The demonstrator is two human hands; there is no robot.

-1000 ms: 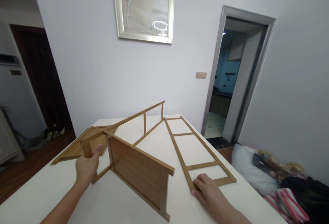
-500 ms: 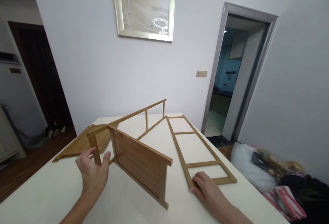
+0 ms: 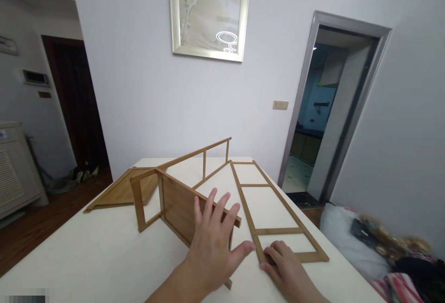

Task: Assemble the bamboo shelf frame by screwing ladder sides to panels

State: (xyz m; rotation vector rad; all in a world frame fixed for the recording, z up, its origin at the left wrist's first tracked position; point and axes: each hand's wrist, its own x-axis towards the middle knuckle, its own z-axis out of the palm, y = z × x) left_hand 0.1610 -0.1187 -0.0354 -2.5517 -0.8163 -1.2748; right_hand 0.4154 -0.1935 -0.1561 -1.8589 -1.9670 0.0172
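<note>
Left hand (image 3: pixel 210 249) splays, empty, before the brown rectangular wooden panel (image 3: pixel 176 205); right hand (image 3: pixel 287 266) grips the near corner of a flat, ladder-shaped brown wooden frame (image 3: pixel 280 231)!
On the white table (image 3: pixel 118 259) the panel stands on edge, its long axis running far left to near right, left hand nearer, contact unclear; the frame stretches away rightward.
</note>
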